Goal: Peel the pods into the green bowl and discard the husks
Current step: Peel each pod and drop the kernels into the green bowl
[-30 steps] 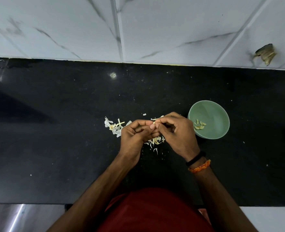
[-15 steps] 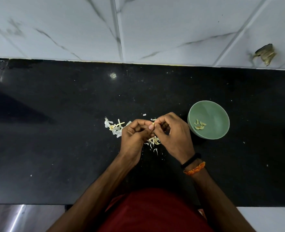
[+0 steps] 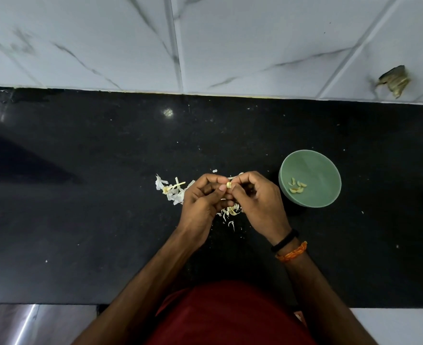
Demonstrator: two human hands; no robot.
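Observation:
A small pale yellow pod (image 3: 229, 184) is pinched between the fingertips of my left hand (image 3: 201, 202) and my right hand (image 3: 257, 200), both held together just above the black counter (image 3: 81, 220). The green bowl (image 3: 312, 165) stands to the right of my right hand and holds several peeled pale pieces (image 3: 297, 186). White and yellowish husks (image 3: 172, 190) lie on the counter left of my left hand, and more husk scraps (image 3: 230, 211) lie under and between my hands.
A white marbled tile wall (image 3: 230, 41) rises behind the counter, with a brownish scrap (image 3: 393, 80) stuck on it at the far right. Small white flecks dot the counter. My red shirt fills the bottom of the view.
My right hand has drawn slightly left and closer to my left hand, and the pod now shows between the fingertips. The bowl and husk piles have not moved.

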